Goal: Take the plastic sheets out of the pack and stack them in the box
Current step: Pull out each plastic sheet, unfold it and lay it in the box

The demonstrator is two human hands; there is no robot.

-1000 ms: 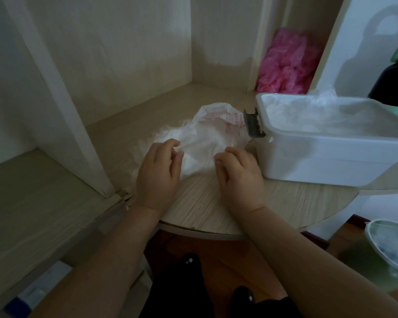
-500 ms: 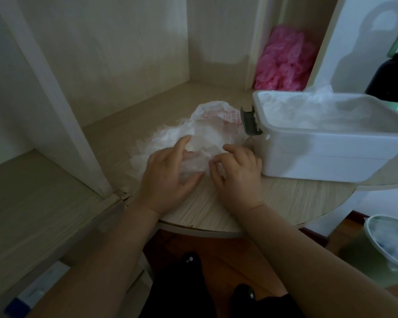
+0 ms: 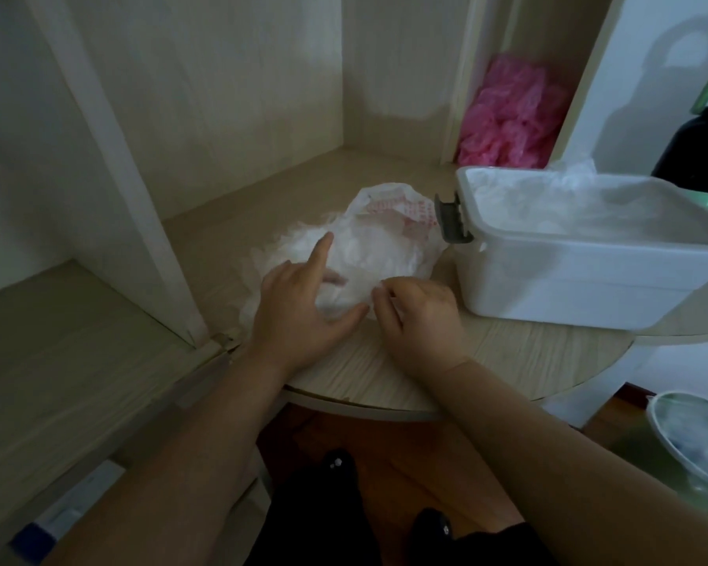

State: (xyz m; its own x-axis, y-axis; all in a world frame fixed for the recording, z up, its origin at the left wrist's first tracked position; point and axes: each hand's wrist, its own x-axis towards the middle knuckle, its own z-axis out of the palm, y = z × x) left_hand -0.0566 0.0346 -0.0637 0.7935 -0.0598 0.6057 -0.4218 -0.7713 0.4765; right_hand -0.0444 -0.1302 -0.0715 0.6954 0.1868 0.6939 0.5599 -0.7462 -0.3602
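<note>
L grip (image 3: 299, 308) uncurled, now splayed open.

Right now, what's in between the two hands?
Crumpled white sheets lie between the left hand and the right hand, on the table. The head view shows it.

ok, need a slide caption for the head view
Left hand rests open on the plastic sheets by the pack while the right hand pinches their near edge, beside the white box.

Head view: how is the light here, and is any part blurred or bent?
Head view: dim, even light; a bottle-shaped shadow lies on the white wall; the left hand has blurred fingers over the plastic sheets; the wide lens makes the cabinet divider lean.
</note>
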